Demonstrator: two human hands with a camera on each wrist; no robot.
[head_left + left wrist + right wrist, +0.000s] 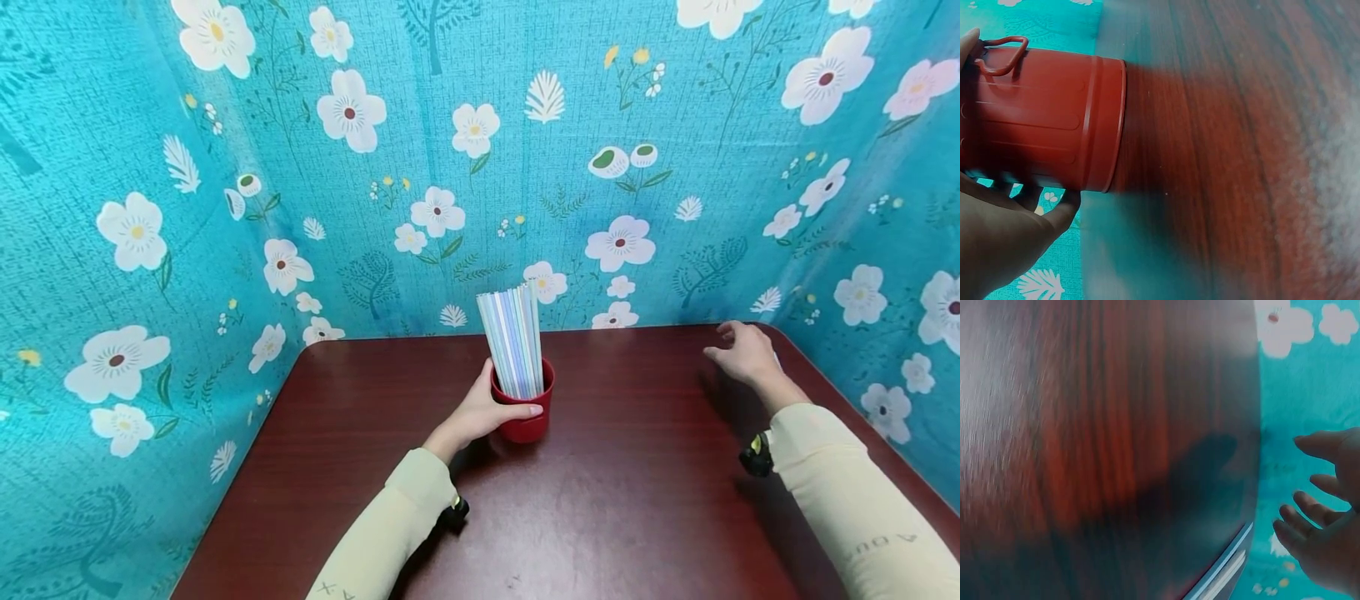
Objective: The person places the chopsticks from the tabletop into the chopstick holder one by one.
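Near the middle of the table, my left hand [491,408] grips a small red bucket [525,429], its thumb across the front and the fingers round the far side. In the left wrist view the bucket [1041,119] shows ribbed sides and a wire-like handle. A bundle of long thin pastel straws [513,342] stands in it, leaning slightly left. Whether the bucket's base touches the table is unclear. My right hand [742,350] hovers by the far right corner, fingers spread and loosely bent, holding nothing. Below it in the right wrist view lie pale blue and white sticks [1222,565], partly cut off.
The dark red-brown wooden table [615,500] has rounded far corners. A turquoise flowered cloth [480,167] hangs close behind its far edge and along both sides.
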